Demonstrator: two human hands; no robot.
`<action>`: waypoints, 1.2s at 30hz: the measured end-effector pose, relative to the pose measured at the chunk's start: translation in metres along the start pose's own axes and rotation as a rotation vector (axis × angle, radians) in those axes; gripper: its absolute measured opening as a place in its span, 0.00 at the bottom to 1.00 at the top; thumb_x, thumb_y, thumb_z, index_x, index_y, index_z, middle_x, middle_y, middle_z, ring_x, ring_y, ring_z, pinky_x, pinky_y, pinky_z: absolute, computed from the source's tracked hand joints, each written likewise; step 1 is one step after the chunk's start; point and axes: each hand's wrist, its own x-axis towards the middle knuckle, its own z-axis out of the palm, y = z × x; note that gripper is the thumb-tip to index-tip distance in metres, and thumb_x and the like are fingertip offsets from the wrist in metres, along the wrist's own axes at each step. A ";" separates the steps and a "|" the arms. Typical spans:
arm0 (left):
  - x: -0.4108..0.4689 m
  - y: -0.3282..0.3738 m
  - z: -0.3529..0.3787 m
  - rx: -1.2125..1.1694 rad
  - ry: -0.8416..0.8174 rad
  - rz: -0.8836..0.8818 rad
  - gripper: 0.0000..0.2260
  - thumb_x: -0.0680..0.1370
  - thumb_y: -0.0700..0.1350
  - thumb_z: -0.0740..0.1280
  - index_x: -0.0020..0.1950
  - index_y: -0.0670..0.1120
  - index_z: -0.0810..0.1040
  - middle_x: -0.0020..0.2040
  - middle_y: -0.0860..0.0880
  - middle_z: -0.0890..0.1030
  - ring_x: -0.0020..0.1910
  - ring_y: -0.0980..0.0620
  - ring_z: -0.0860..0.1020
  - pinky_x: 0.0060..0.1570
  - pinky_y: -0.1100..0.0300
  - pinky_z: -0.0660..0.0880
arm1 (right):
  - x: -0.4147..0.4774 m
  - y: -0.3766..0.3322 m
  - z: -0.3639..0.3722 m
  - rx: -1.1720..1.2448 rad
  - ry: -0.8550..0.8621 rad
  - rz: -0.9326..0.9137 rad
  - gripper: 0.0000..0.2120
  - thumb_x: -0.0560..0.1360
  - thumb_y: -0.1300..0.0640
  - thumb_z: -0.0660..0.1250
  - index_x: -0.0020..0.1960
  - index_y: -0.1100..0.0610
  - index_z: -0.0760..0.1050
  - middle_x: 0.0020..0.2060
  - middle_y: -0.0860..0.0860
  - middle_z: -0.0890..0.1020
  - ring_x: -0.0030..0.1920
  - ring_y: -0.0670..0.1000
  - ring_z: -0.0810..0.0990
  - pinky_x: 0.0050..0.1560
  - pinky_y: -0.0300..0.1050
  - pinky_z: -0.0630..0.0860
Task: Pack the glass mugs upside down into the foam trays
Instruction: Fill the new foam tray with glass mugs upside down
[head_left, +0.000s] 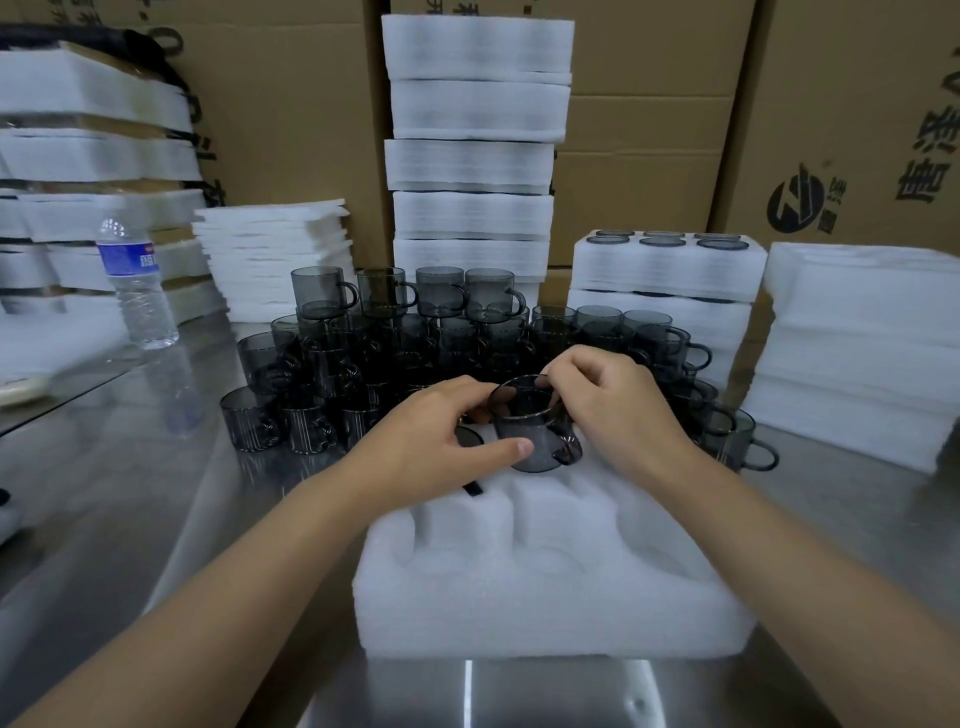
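Left hand (436, 436) and right hand (618, 410) pinch the glass mug (530, 439) over the foam tray (519, 613), tilted, base lowest.

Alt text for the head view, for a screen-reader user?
The left hand and right hand together hold one smoky glass mug over the far pockets of a white foam tray on a steel table. Behind stand many loose mugs, stacked foam trays, cardboard boxes and a water bottle.
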 end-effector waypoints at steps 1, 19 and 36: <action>0.000 0.001 0.000 -0.004 -0.001 0.002 0.15 0.67 0.62 0.66 0.53 0.68 0.71 0.50 0.61 0.77 0.52 0.65 0.75 0.56 0.57 0.74 | 0.000 0.000 0.000 -0.009 0.004 -0.007 0.12 0.74 0.52 0.61 0.41 0.57 0.79 0.37 0.53 0.82 0.42 0.53 0.79 0.45 0.49 0.75; -0.002 0.001 -0.003 0.018 -0.023 0.047 0.16 0.70 0.61 0.70 0.56 0.60 0.77 0.51 0.59 0.77 0.53 0.62 0.75 0.56 0.56 0.73 | 0.000 0.000 0.000 -0.114 -0.029 0.015 0.12 0.74 0.53 0.59 0.39 0.54 0.80 0.35 0.50 0.82 0.43 0.53 0.79 0.47 0.49 0.75; -0.002 0.003 -0.003 -0.079 -0.144 -0.054 0.22 0.62 0.70 0.67 0.51 0.64 0.71 0.50 0.62 0.78 0.46 0.62 0.78 0.46 0.61 0.77 | 0.002 0.004 0.001 -0.042 -0.100 -0.009 0.15 0.75 0.55 0.58 0.35 0.46 0.79 0.33 0.42 0.81 0.39 0.41 0.77 0.42 0.41 0.73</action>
